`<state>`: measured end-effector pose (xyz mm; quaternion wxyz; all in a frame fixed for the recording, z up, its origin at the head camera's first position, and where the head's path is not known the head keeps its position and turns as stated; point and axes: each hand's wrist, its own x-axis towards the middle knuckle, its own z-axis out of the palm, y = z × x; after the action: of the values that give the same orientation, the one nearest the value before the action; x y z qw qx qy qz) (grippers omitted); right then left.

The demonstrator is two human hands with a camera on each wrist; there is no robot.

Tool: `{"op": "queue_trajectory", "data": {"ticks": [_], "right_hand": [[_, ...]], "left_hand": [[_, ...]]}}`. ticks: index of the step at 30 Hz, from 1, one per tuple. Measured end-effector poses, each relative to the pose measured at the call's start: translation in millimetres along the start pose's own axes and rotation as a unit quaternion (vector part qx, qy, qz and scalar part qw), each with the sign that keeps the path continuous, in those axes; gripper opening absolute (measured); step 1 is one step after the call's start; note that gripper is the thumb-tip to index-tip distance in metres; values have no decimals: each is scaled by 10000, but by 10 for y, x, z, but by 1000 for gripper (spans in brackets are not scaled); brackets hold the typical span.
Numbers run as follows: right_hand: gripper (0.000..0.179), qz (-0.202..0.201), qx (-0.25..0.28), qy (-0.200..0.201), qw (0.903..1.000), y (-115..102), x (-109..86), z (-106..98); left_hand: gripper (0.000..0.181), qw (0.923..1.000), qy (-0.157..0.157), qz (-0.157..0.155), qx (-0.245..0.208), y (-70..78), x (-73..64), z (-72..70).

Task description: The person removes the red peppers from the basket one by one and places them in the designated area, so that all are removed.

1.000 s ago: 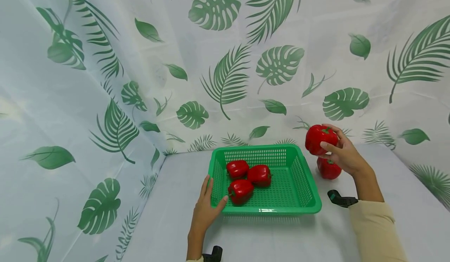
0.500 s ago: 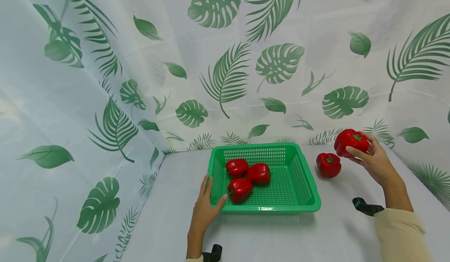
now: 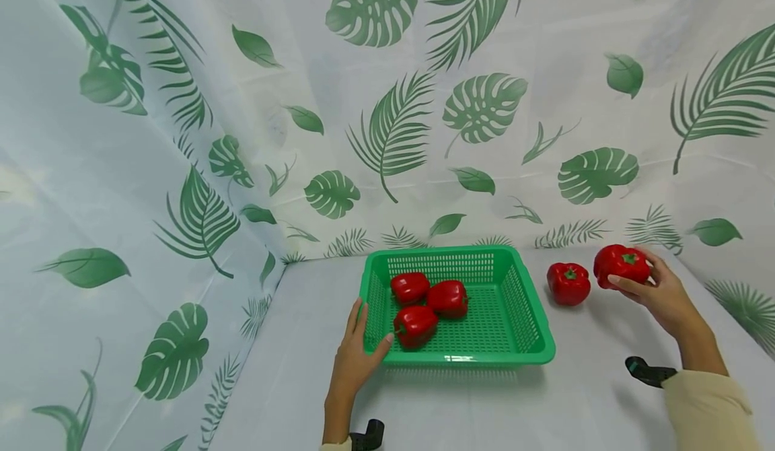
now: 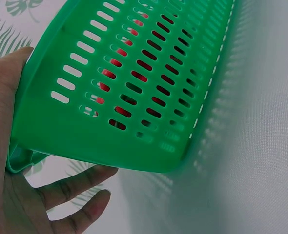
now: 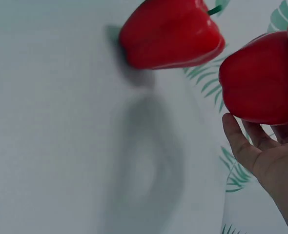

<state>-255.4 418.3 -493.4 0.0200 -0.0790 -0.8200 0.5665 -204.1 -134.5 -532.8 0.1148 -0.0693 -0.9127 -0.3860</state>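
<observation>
Change of position: the right hand [image 3: 669, 299] is lower and farther to the person's right than half a second ago; the held pepper [image 3: 620, 266] travels with it. The standing pepper [image 3: 568, 284], partly covered a second ago, is now fully exposed just left of the right fingers [image 5: 239, 141]. As a judgement, the held pepper is now well outside the basket [image 3: 466, 359], beside the standing one, but not yet released.

Finger state: the right fingers and thumb grip the held pepper, which appears raised off the table [image 3: 290, 370]. The left hand [image 3: 353, 362] is unmoved; its fingers are extended and spread, resting at the basket's near-left corner. Three peppers [image 3: 416, 326] lie in the basket, just right of the left fingers.

Visibility limits: the head view hides most right fingertips behind the held pepper. The right wrist view cuts that pepper at its edge. Through the basket slots, the left wrist view shows only red patches; individual peppers cannot be separated.
</observation>
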Motion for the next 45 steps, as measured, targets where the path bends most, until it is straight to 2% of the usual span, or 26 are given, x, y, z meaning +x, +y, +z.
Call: {"op": "queue_trajectory", "data": {"ticks": [4,12,20,26,45], "right_hand": [[97,211,-184,-48,9996,147,34,-23],[104,554,-162,-215,9981,352,64,-16],[104,629,-448,-278,9966,383,50,61],[107,715,-477,-369,9956,436,85,76],[107,507,-572,-510,9958,425,148,79]], "left_hand": [[81,10000,11,20,-13,3,10,3],[82,10000,1,31,-28,-4,11,-4],[80,10000,2,39,-48,2,-1,-5],[81,10000,2,55,-24,5,5,-9],[81,10000,46,66,-15,5,-2,-3]]}}
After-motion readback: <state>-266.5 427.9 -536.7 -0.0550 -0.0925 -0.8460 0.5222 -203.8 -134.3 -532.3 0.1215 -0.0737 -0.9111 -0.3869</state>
